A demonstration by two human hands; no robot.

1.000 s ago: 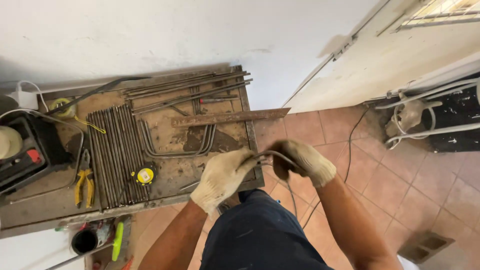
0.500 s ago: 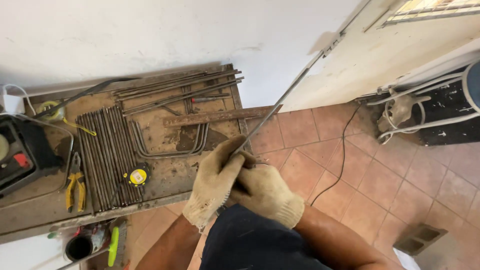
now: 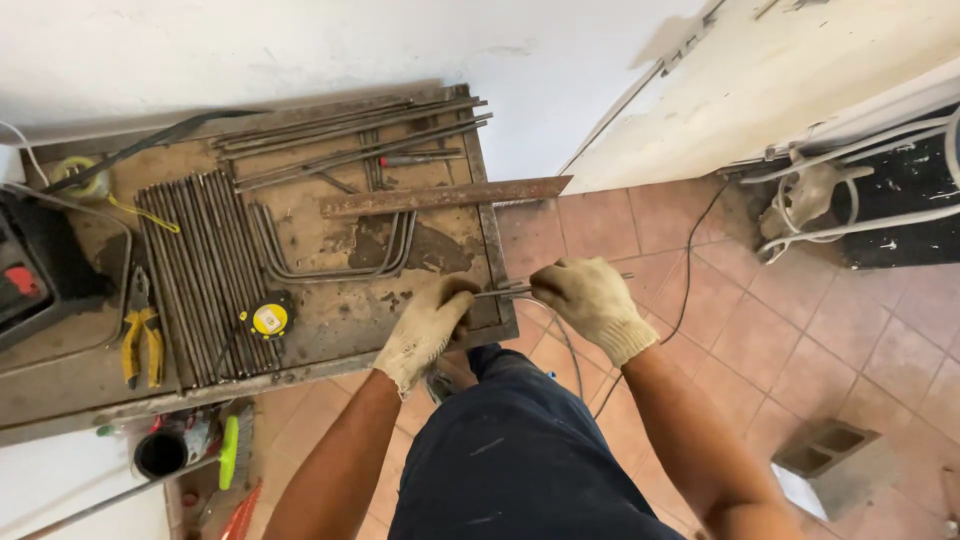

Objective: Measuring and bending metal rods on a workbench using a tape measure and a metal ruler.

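Now, head view: thin grey steel rod (image 3: 520,291) lies level at near right corner of rusty metal work surface (image 3: 440,250); half-second back it angled up toward wall. Left gloved hand (image 3: 430,325) and right gloved hand (image 3: 592,298) have spread apart, fingers of each closed round rod. Bent U-shaped rods (image 3: 330,262) and yellow round tape measure (image 3: 268,319) lie on surface. Judgement: rod brought down to the corner for working there.

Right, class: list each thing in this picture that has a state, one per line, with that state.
left hand: gloved, closed on thin steel rod
right hand: gloved, closed on same rod
thin steel rod: held level at bench corner
tape measure: lying flat
pliers: lying, handles apart
straight rods: laid side by side
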